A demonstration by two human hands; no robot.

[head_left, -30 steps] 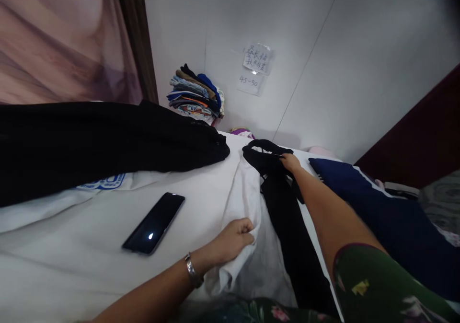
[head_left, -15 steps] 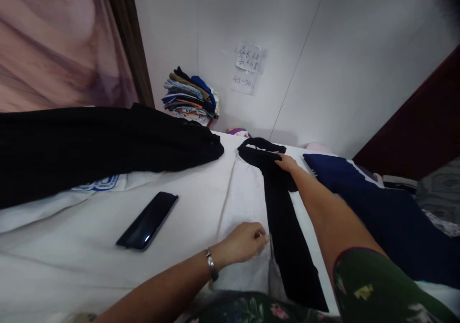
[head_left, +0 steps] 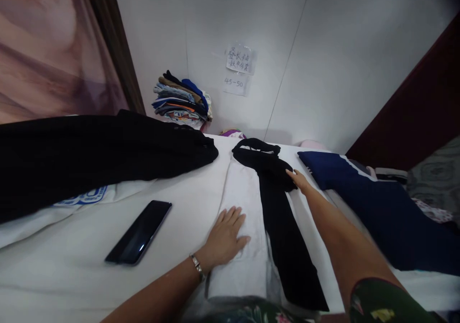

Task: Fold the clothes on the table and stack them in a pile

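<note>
A long-sleeved top with a white body (head_left: 242, 184) and black shoulder and sleeve (head_left: 283, 236) lies folded lengthwise on the white-covered table. Its black collar forms a loop at the far end, and the sleeve runs down toward me. My left hand (head_left: 226, 236) rests flat on the white part, fingers spread. At the outer edge of the black shoulder, my right hand (head_left: 299, 180) touches the cloth with its fingertips apart; its other fingers are partly hidden.
A black garment (head_left: 108, 145) lies over a white printed one (head_left: 82, 198) at left. Nearer me is a phone (head_left: 140, 232). Navy clothing (head_left: 373, 203) lies at right. Behind the table stands a stack of folded clothes (head_left: 181, 98), below papers on the wall (head_left: 237, 69).
My left hand has gone from curled fingers at the body's edge to lying flat, farther left on the white cloth. My right hand has moved outward and nearer from the collar along the black shoulder.
</note>
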